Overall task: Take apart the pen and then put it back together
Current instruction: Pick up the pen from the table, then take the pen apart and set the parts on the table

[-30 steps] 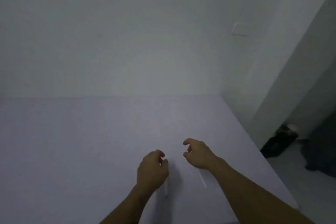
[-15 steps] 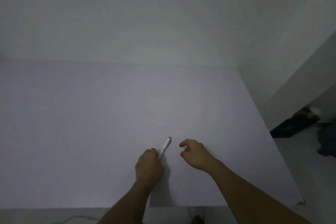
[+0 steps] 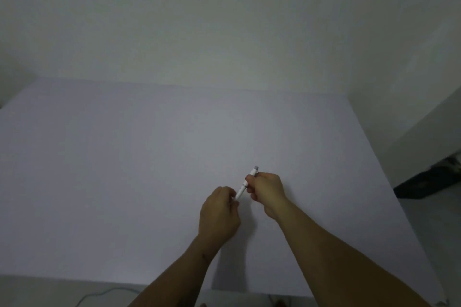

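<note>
A slim white pen (image 3: 243, 188) with a grey tip is held above the pale table (image 3: 124, 169), tilted up and to the right. My left hand (image 3: 219, 214) grips its lower end, fingers curled around the barrel. My right hand (image 3: 268, 190) holds the upper part just below the grey end. Most of the barrel is hidden inside the two hands. The thin refill seen earlier is not visible.
White walls rise behind the table and at the right. A dark object (image 3: 429, 182) lies on the floor beyond the table's right edge. A cable (image 3: 99, 294) runs on the floor below the near edge.
My right hand has closed on the pen's upper part, which only the left hand held before. Both hands rose slightly with it. The camera view tilted further down.
</note>
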Motion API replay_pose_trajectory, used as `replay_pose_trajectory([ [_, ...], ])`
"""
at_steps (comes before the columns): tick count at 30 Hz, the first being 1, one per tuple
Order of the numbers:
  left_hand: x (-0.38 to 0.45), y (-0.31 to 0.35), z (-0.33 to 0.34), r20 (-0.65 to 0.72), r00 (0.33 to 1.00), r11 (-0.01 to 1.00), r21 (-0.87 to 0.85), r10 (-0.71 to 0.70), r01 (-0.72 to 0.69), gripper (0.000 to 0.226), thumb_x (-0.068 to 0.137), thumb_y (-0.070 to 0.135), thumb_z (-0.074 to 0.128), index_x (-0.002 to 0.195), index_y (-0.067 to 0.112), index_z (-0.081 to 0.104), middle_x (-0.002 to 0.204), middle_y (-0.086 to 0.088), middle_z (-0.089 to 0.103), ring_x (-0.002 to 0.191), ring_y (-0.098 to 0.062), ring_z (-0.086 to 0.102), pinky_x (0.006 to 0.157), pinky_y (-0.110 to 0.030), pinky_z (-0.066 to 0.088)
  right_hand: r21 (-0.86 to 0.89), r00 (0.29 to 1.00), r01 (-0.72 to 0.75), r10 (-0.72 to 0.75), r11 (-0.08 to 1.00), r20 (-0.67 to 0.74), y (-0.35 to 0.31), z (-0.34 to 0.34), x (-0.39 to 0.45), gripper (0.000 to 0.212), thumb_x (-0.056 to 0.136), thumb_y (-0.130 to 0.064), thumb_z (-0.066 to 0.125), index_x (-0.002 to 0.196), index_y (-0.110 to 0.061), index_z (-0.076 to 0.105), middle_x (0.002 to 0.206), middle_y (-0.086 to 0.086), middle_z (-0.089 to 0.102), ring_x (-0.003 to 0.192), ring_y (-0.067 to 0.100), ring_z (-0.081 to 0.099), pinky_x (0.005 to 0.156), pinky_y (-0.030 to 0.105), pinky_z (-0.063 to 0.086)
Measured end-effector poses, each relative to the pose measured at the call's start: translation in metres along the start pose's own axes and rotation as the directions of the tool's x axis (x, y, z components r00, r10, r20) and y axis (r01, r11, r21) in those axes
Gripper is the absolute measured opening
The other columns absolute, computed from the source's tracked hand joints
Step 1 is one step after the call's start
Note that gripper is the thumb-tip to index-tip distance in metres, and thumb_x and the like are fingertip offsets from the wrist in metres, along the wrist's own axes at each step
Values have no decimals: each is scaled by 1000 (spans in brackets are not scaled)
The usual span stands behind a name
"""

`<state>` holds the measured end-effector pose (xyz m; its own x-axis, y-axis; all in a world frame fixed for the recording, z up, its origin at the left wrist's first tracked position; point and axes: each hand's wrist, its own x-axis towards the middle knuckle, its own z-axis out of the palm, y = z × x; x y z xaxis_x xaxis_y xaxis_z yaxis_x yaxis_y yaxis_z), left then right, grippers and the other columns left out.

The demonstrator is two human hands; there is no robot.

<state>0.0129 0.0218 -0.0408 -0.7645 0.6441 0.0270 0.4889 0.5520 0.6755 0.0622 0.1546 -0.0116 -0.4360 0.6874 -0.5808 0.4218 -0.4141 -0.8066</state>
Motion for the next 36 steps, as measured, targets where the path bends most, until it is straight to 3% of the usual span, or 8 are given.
replay_pose_trajectory([
  [6,6,-13,-14,110,986,990,79,-122,114,6,85,15,60,83,21,58,83,2,59,71,-15,56,68,-37,56,199,989,-40,67,979,-132,-6,7,20,16,80,1,66,65,-4,67,62,12,65,47,17,56,54,30,49],
  [9,-4,-27,-18,121,975,981,74,-186,178,2,87,17,58,88,18,59,88,0,60,76,-19,59,72,-41,57,-283,995,58,-79,957,-63,-7,-11,30,16,79,-6,67,64,-6,68,63,13,67,48,21,58,56,31,49],
  [12,-2,-28,-21,89,973,977,21,-213,212,2,87,18,58,89,17,58,88,-2,60,75,-19,60,71,-42,57,-661,992,88,-123,745,-6,9,-15,26,13,79,-15,68,73,-4,71,69,11,72,63,25,70,60,31,57],
  [17,-1,-32,-26,95,951,955,-12,-293,296,4,86,19,61,87,19,57,84,-2,62,73,-19,60,70,-40,56,-773,980,104,-197,626,-28,33,0,21,14,84,-22,62,78,-10,58,82,13,66,68,28,57,57,26,37],
  [24,-11,-33,-27,144,945,951,-48,-295,304,10,83,18,62,78,22,54,76,2,61,67,-15,58,60,-30,47,-806,950,129,-304,577,-65,37,3,17,24,87,-25,62,104,-9,56,105,14,63,89,35,63,65,30,39],
  [28,-7,-25,-32,121,950,950,-90,-288,299,12,80,19,65,76,21,54,74,2,61,69,-20,60,66,-35,52,-690,923,204,-372,694,-102,25,3,2,21,87,-26,64,105,-15,67,100,4,67,91,27,66,68,24,42],
  [32,-5,-11,-35,89,965,956,-143,-247,257,19,79,20,71,74,24,53,71,5,60,64,-12,58,60,-29,52,-275,983,179,-179,944,26,15,14,-25,8,86,-23,67,82,-21,74,75,-3,66,64,12,60,53,16,41],
  [36,-7,3,-38,71,988,979,-143,-140,149,20,79,16,72,74,25,54,67,8,59,61,-10,57,55,-19,44,10,995,95,-95,995,9,3,17,-44,14,87,-19,70,77,-8,69,65,3,53,59,17,46,50,25,41],
])
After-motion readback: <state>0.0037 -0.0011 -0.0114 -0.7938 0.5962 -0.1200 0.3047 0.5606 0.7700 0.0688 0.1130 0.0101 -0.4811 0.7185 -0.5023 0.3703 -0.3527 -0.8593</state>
